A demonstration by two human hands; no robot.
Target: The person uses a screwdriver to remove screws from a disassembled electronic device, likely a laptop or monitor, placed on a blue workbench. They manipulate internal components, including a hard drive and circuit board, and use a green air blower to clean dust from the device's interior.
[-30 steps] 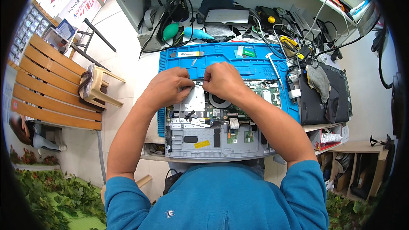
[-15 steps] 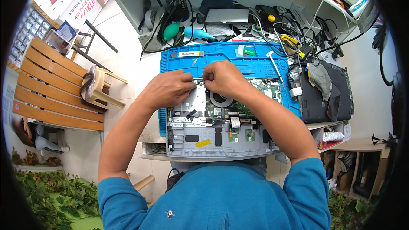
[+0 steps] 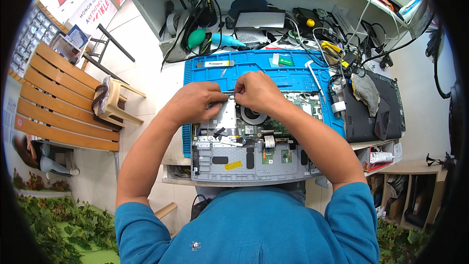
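Observation:
An opened laptop base (image 3: 210, 166) lies on a blue work mat (image 3: 303, 78), its insides bare. My left hand (image 3: 195, 101) is over a silver metal plate (image 3: 224, 117) at the laptop's far left, fingers bent and thumb tucked in close to the far edge. Beside it my right hand (image 3: 259, 90) is closed with its fingertips pinched at the same edge. Whatever either hand grips is too small or hidden. Below my right hand sits a round fan (image 3: 253, 115), next to the green circuit board (image 3: 278, 128). A yellow sticker (image 3: 233, 165) marks the grey casing.
White tweezers (image 3: 314, 74) lie on the mat's right side. A dark laptop (image 3: 371, 112) with a grey cloth (image 3: 366, 93) on it stands to the right. Behind the mat are a green blower bulb (image 3: 196, 38), a light-blue bottle (image 3: 227, 40) and tangled cables.
My left hand has shifted slightly, its thumb now lower over the silver plate. My right hand has moved very little and stays pinched at the far edge.

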